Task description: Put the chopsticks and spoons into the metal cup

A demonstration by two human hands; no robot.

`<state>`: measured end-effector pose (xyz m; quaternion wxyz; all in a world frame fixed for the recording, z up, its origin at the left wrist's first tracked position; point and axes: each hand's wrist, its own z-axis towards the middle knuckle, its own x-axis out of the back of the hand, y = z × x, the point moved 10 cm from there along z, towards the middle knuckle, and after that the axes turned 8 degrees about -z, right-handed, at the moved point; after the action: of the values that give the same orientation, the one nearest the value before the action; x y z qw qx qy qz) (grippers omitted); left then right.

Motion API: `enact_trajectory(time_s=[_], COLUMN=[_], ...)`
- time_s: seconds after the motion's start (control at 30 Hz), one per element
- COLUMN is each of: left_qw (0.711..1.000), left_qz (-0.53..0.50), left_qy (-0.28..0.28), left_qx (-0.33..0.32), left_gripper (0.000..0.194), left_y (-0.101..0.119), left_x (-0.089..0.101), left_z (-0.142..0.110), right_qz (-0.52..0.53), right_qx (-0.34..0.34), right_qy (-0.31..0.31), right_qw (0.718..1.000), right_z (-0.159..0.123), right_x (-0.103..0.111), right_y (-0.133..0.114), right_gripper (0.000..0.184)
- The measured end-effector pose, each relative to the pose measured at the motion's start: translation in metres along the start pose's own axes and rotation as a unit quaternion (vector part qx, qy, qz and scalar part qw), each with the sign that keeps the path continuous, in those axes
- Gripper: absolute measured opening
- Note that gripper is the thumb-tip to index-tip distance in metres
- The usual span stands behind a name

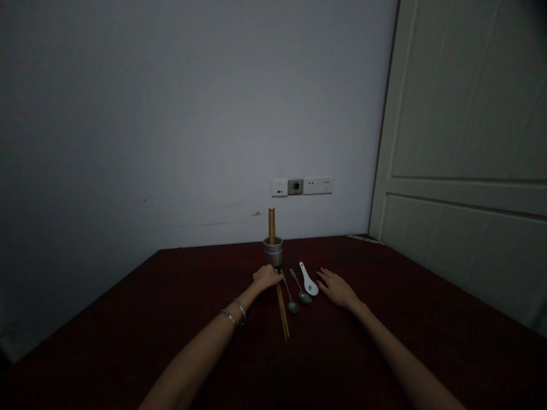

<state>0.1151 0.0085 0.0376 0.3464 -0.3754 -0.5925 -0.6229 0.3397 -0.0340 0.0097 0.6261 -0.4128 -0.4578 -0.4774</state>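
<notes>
My left hand, with bracelets at the wrist, is closed around the upper part of a pair of wooden chopsticks; the thumb crosses over them and the curled fingers are partly hidden. The chopsticks' lower ends point toward me on the table. Just beyond stands a grey metal cup with several upright chopsticks in it. To the right lie a metal spoon, a second metal spoon and a white ceramic soup spoon. Beside that soup spoon, my right hand rests flat on the table, open and holding nothing.
The dark red table reaches back to a pale wall. Sockets and a switch are set in the wall above the cup. At right, a light panelled door borders the table.
</notes>
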Motion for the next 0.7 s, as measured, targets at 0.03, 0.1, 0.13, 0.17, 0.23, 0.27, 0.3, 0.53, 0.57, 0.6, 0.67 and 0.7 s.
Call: enact_trajectory(time_s=[0.03,0.1,0.13,0.17,0.23,0.27,0.3,0.53,0.57,0.6,0.67,0.7], left_qw=[1.0,1.0,1.0,1.0,1.0,1.0,1.0,1.0,1.0,0.999,0.999,0.999], left_qz=[0.003,0.006,0.008,0.011,0.02,0.024,0.027,-0.001,-0.004,-0.007,-0.01,-0.012], left_qy=[0.0,0.001,0.002,0.002,0.003,0.004,0.005,0.002,0.005,0.01,0.019,0.022], left_qx=[0.002,-0.001,-0.003,-0.005,-0.007,-0.004,-0.002,-0.025,-0.028,-0.03,-0.036,-0.039], left_gripper=[0.048,0.049,0.048,0.046,0.042,0.04,0.039,0.043,0.042,0.041,0.037,0.036], left_y=[0.0,0.002,0.003,0.004,0.005,0.005,0.005,0.008,0.007,0.007,0.006,0.005], left_x=[-0.001,-0.002,-0.002,-0.003,-0.004,-0.004,-0.004,-0.009,-0.009,-0.009,-0.009,-0.009], left_z=[0.0,-0.001,-0.001,-0.001,0.0,0.001,0.002,0.007,0.008,0.009,0.01,0.011], right_qz=[-0.001,-0.002,-0.002,0.0,0.006,0.01,0.013,0.019,0.019,0.018,0.017,0.017], right_qx=[0.001,0.002,0.003,0.002,0.001,0.0,-0.001,-0.007,-0.007,-0.006,-0.008,-0.009], right_qy=[0.001,0.0,0.0,-0.001,-0.001,-0.002,-0.002,-0.005,-0.005,-0.004,-0.003,-0.002], right_qw=[1.0,1.0,1.0,1.0,1.0,1.0,1.0,1.0,1.0,1.0,1.0,1.0], right_z=[0.0,0.0,0.0,0.0,0.0,0.001,0.001,0.0,0.0,0.0,-0.001,-0.001], right_x=[0.001,0.001,0.001,0.0,-0.001,-0.001,-0.002,-0.001,-0.001,0.0,0.001,0.002], right_y=[0.0,-0.001,-0.001,-0.001,0.0,0.0,0.001,0.002,0.001,0.001,0.001,0.001], right_gripper=[0.058,0.059,0.059,0.059,0.059,0.058,0.058,0.057,0.057,0.057,0.057,0.056])
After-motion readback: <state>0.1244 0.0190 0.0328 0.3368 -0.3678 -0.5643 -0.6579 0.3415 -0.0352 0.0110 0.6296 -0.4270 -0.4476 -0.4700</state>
